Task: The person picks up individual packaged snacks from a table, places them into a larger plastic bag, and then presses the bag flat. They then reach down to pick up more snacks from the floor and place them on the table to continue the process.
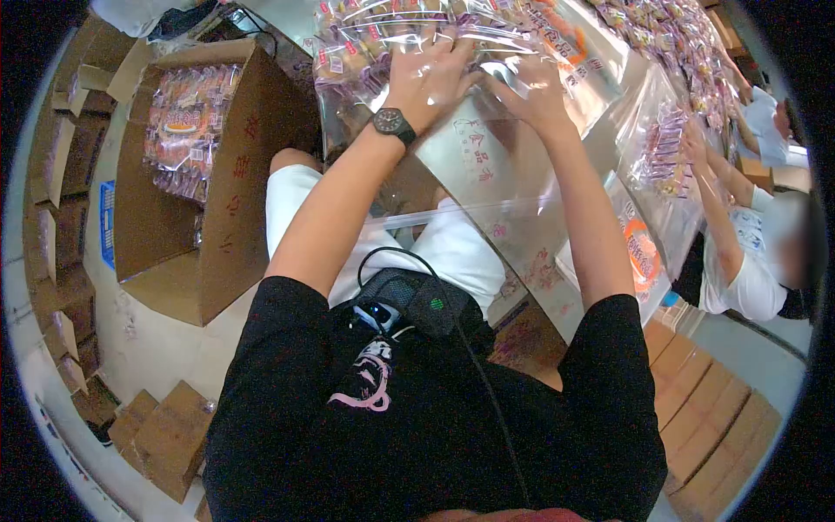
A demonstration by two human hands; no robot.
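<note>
Head view: the left hand [430, 83] and right hand [532, 94], fingers spread, press on a clear plastic bag [383, 54] full of small wrapped packets, lying on the bench [487, 187]. Left of it stands an open cardboard box [235, 187] holding similar packets.

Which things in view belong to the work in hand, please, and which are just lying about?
In use: clear bag of wrapped packets under left hand and right hand; perhaps the open carton.
Apparently aside: blue crate, brown cartons at lower right.
</note>
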